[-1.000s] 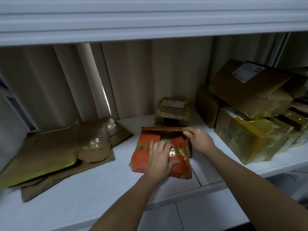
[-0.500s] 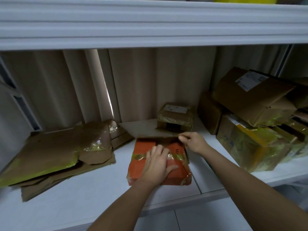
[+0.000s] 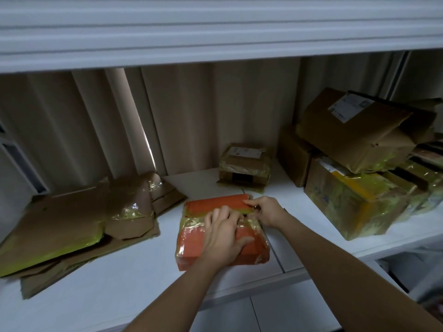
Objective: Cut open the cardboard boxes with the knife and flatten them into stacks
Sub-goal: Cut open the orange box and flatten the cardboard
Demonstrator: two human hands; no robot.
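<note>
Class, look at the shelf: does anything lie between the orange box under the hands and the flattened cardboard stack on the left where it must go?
Nothing visible does. Bare white shelf separates the orange box from the flattened cardboard stack.

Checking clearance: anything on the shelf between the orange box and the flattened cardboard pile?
Nothing: bare white shelf separates the orange box from the flattened cardboard pile, per the head view.

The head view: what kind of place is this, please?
Probably a storage or parcel room. A white shelf holds taped boxes with shipping labels piled at the right and a stack of flattened cardboard at the left, under a second shelf.
</note>
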